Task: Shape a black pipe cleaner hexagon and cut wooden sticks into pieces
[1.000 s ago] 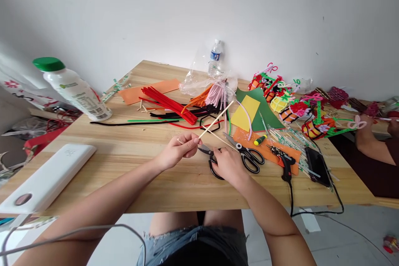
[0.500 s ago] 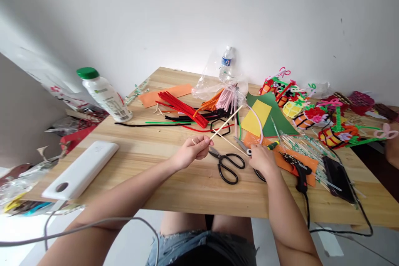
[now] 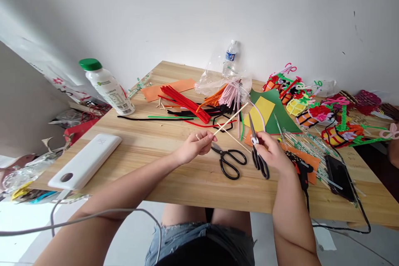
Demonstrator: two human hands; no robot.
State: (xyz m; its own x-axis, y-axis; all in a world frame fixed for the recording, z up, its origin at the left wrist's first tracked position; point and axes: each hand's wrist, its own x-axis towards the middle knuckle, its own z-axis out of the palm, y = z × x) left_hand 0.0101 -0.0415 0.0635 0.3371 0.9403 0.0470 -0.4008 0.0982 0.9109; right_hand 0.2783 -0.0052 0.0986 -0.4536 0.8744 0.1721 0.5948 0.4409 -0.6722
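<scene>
My left hand (image 3: 195, 147) is closed round a thin wooden stick (image 3: 232, 118), whose long end points up and to the right. My right hand (image 3: 272, 151) grips a pair of scissors (image 3: 253, 129) near the pivot, blades upward and handles hanging below the fingers. Another pair of black-handled scissors (image 3: 229, 161) lies on the table between my hands, its blades partly under the left fingers. A second stick (image 3: 232, 135) lies slanting behind it, crossing below the held one. Yellow paper (image 3: 262, 112) on green paper (image 3: 282, 118) lies beyond my right hand.
Red pipe cleaners (image 3: 187, 104) and a water bottle (image 3: 230, 56) stand or lie at the back. At left are a white bottle (image 3: 109, 91) and a power bank (image 3: 85, 162). A glue gun (image 3: 302, 170), phone (image 3: 339, 178) and pipe-cleaner crafts (image 3: 314, 114) are at right.
My right hand has lifted the scissors off the table, and their blades now point upward. My left hand still holds the stick. The view has shifted slightly.
</scene>
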